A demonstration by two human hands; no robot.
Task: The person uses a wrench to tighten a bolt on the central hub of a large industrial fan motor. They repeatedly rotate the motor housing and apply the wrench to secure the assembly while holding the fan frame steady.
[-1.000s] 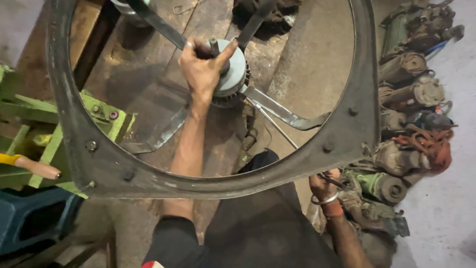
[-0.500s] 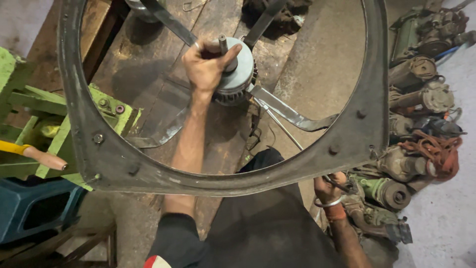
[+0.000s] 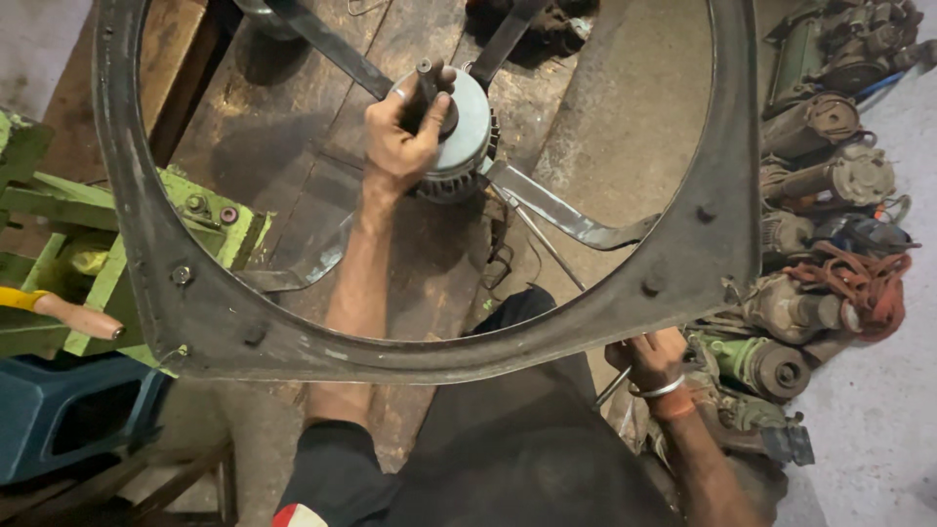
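A person's left hand (image 3: 405, 137) closes around the dark shaft (image 3: 427, 83) that stands up from a pale grey fan motor (image 3: 468, 137), fingers wrapped over the motor's top, the forearm passing through the opening of a large dark metal fan frame (image 3: 727, 195). The right hand (image 3: 652, 356), a metal bangle at its wrist, sits just below the frame's lower right rim with fingers curled; whether it grips the rim or the thin rod (image 3: 610, 388) beside it cannot be told. The motor sits at the middle of the frame, held there by flat metal struts (image 3: 576, 215) that run out to the rim, over the far middle of a worn wooden counter (image 3: 293, 127). Near the counter's left edge stands a green metal fixture (image 3: 210, 210), with a wooden-handled tool (image 3: 68, 312) just beside it and a blue case (image 3: 59, 410) below. Off the counter's right edge, on the floor (image 3: 878, 429), lies a heap of old motors (image 3: 830, 181) and a tangle of reddish cord (image 3: 864, 283).
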